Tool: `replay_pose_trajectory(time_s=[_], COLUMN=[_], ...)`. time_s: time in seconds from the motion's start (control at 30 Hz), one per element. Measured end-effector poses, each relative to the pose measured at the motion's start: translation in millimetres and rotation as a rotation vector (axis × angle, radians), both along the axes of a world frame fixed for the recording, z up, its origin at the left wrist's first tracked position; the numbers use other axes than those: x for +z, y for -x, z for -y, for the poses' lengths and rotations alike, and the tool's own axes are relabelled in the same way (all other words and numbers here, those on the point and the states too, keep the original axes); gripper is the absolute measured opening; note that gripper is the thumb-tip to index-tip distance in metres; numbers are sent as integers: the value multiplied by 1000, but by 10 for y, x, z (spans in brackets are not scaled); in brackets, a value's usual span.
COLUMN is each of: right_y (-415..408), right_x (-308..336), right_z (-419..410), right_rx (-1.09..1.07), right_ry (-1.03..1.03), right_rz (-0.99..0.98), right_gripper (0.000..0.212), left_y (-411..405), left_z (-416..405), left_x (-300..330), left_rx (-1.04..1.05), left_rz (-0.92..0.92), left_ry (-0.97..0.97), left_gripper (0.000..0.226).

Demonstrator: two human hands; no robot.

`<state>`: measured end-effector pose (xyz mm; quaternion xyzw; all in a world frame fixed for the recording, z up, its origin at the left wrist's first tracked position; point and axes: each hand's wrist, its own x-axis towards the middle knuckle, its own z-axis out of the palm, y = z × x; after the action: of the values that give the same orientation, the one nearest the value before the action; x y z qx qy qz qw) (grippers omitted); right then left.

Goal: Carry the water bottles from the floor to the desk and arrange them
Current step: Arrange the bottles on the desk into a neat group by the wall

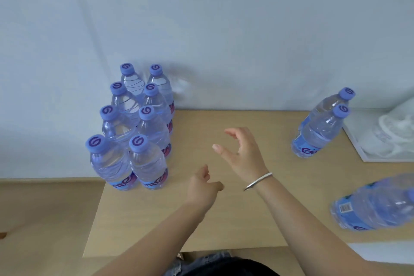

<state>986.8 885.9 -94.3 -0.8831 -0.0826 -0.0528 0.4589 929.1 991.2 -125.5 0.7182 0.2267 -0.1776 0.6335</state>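
Several clear water bottles with blue caps (139,132) stand in two rows at the left end of the wooden desk (224,219), against the white wall. Two more upright bottles (318,130) stand at the desk's right side. Further bottles (378,204) lie blurred at the right edge; whether they rest on the desk I cannot tell. My left hand (205,188) hovers over the desk's middle with loosely curled fingers and holds nothing. My right hand (240,152), with a silver bangle on its wrist, is above the desk with fingers spread in a wide curve, holding nothing.
A white tray or board with crumpled white plastic (387,136) sits at the desk's far right. A lower wooden surface (44,208) lies left of the desk. A white wall rises directly behind the desk.
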Motion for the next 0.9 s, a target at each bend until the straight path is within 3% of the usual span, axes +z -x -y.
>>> replay_pose_trajectory(time_s=[0.07,0.27,0.37,0.47,0.63,0.83,0.9], right_y=[-54,-210,-335,-456,-645,-590,-546], right_x=[-11,100,149,166,40,39,126], right_z=[353,1236,1499,1654,1752,1666,1575], right_rx=[-158,-722,-859,-880,-736,-773,-787], right_ry=[-20,-99,-88,-106,-233,-212,-200], right_rz=[15,184,186,103,-74,-68,-71], right_gripper=[39,46,47,48,62,40,42], left_y=[-101,-354,-448,-528,-634,-747,-756], left_z=[152,636,835,961,1011,932,897], left_x=[57,225,286,315,313,281,269], left_rx=[-73,-324,-386,-425,-399,-412,-445], left_rz=[56,211,232,245,199,216,231], left_ry=[-48,-130,-126,-156,-123,-201,-253], left_gripper=[74,75,74,75,77,82,87])
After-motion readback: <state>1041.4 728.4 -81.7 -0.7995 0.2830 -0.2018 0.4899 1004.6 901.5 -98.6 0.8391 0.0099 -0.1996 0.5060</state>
